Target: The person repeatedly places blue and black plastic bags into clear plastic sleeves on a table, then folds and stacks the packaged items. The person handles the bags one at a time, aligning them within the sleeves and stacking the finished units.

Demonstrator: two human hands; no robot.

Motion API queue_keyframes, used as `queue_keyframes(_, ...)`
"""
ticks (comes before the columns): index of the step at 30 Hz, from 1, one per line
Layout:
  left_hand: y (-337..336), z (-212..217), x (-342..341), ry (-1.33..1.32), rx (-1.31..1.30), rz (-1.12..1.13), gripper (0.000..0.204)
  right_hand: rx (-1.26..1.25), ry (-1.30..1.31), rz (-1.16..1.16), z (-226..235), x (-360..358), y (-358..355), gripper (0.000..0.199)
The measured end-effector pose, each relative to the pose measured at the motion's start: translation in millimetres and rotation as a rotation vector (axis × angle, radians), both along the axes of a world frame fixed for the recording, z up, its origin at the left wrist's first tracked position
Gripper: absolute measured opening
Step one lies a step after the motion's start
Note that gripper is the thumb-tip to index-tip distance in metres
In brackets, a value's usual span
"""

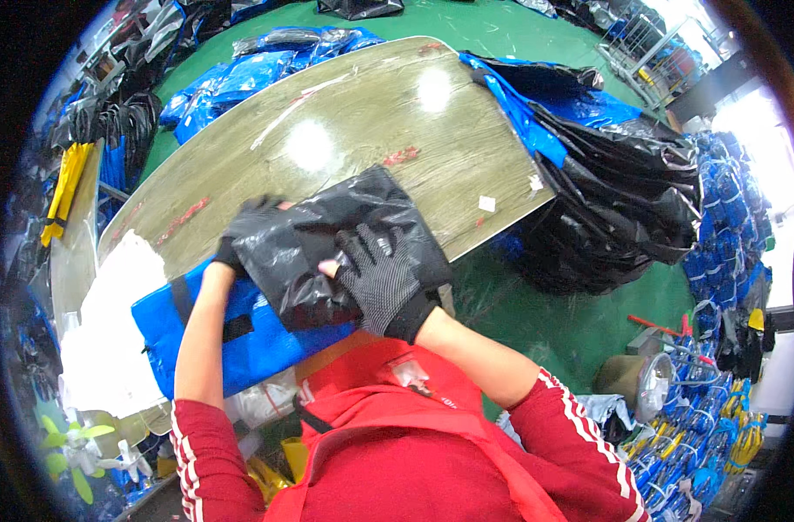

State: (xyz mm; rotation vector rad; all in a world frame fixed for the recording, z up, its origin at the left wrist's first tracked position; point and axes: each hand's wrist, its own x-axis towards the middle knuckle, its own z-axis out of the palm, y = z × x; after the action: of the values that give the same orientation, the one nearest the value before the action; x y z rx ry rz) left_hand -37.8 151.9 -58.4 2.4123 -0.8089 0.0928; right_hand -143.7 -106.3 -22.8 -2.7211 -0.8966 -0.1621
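A shiny black folded plastic sheet [310,252] lies near the table's front edge, partly over a flat blue bag [231,339] with black strap pieces. At the sheet's far left corner, my left hand [251,228], in a black glove, has its fingers closed round the edge; some of them are hidden. My right hand [379,280], in a dotted grey-black glove, rests flat on top of the sheet with fingers spread and a bare thumb tip showing.
The wooden-topped table [353,113] curves away ahead. White cloth or plastic [110,322] lies at its left. Black and blue sheets [606,174] hang off its right end. Blue packs [249,74] lie beyond it on the green floor [492,304]. Blue bundles [727,209] are stacked far right.
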Motion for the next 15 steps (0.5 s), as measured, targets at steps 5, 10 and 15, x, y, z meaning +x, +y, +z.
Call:
queue_keyframes(5,11.4,2.7,-51.7,0.002,0.255,0.179,0.069,0.044,0.08,0.104,5.8,17.5,0.9,0.09)
queue_keyframes(10,1.5,-49.5,-98.1,-0.243,0.386,0.318,0.08,0.086,0.006,-0.29,-25.6,86.1,-14.1,0.083)
queue_keyframes(15,-5.3,-50.0,-98.2,-0.155,0.398,0.316,0.083,0.02,0.032,-0.488,-34.5,82.3,12.0,0.079)
